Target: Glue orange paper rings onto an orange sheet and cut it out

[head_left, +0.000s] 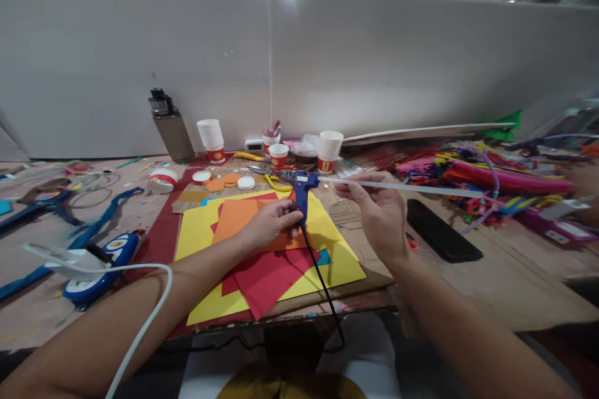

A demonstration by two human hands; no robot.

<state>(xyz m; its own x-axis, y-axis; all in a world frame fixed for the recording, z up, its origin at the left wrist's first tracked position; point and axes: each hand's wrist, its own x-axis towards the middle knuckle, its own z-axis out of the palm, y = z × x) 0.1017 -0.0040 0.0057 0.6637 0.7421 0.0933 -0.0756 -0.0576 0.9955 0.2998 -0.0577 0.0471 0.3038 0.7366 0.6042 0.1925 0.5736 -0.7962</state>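
A blue glue gun (303,194) is held above the coloured sheets, its nozzle pointing left and its black cord hanging down. My left hand (276,222) is closed round its handle. From the back of the gun a long translucent glue stick (421,188) runs out to the right. My right hand (377,202) pinches this stick between thumb and fingers, a short way behind the gun. Beneath my left hand lie yellow paper (201,287), orange paper (229,218) and red paper (276,280), overlapping on cardboard.
Stacked paper cups (210,137) and more cups (329,146) stand along the back, with a bottle (172,131) at left. A black phone (442,230) and bundled pipe cleaners (505,176) lie at right. A blue power strip (100,268) is at left. Another person's hand (583,190) shows far right.
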